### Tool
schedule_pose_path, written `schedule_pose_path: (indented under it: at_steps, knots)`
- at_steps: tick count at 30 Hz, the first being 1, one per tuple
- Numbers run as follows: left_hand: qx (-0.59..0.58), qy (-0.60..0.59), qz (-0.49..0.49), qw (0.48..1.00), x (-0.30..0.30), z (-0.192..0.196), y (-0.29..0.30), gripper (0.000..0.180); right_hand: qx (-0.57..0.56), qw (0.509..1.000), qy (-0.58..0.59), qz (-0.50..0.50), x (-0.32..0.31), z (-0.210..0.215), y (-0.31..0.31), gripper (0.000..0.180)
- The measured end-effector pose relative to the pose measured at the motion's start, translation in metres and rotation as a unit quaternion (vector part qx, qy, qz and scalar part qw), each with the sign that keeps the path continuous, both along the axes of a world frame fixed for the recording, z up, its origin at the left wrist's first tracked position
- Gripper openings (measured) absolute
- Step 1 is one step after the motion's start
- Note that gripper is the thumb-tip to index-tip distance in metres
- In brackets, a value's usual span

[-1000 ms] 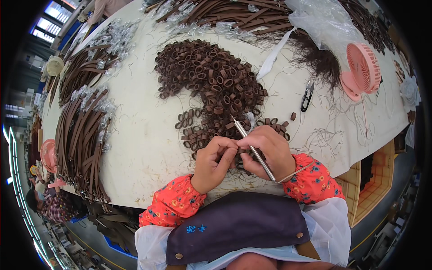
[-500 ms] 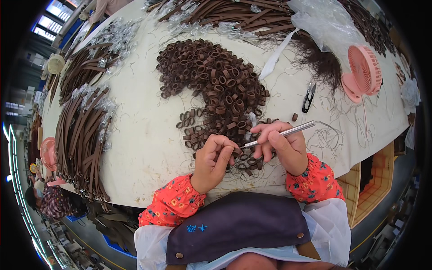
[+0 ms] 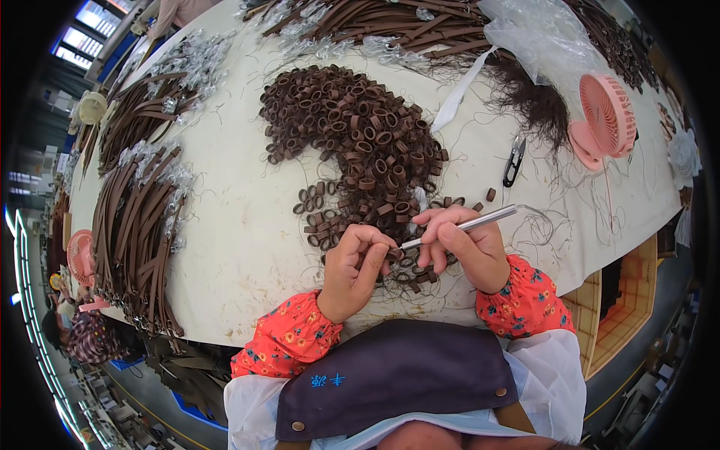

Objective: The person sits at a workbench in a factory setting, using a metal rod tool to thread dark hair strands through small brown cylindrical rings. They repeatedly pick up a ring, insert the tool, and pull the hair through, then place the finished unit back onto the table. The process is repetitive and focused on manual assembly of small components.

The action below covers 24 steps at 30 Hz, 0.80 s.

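My left hand (image 3: 352,268) is closed, pinching a small brown strap loop (image 3: 394,255) between thumb and fingertips. In my right hand (image 3: 471,246) a slim silver pen-shaped tool (image 3: 489,218) is gripped like a pencil. Its tip points down-left at the loop, and a thin cord or wire trails from its back end; whether the tip touches the loop I cannot tell. Just beyond both hands spreads a large heap of similar brown loops (image 3: 364,135), with several loose ones lying around and under my fingers.
Black-handled thread snips (image 3: 514,163) and a pink fan (image 3: 606,116) stand to the right on the white table (image 3: 232,202). Bundled brown straps (image 3: 135,232) lie at the left. More straps (image 3: 405,30), clear plastic (image 3: 540,34) and dark loose threads (image 3: 532,105) fill the far side.
My right hand has shifted slightly, and the silver tool has moved a little down and to the left. My left hand stays put with the loop.
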<state>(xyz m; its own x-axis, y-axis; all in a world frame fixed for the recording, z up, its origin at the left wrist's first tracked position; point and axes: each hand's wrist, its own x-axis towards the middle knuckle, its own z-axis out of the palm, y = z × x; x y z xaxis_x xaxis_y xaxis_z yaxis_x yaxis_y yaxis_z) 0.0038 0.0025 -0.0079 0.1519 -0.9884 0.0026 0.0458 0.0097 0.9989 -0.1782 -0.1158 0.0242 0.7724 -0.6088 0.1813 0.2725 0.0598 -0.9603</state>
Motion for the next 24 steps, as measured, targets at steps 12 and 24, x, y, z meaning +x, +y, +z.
schedule_pose_path:
  at_steps: [12,24]
  knots:
    - [-0.017,-0.005,0.01,1.0,-0.002,0.001,-0.001,0.006,-0.049,0.997,0.028,-0.047,0.0,-0.004,0.006,0.013]
    - [-0.016,0.054,0.032,0.998,-0.006,0.0,-0.003,0.01,-0.351,0.928,0.077,-0.096,0.015,-0.009,0.01,0.034]
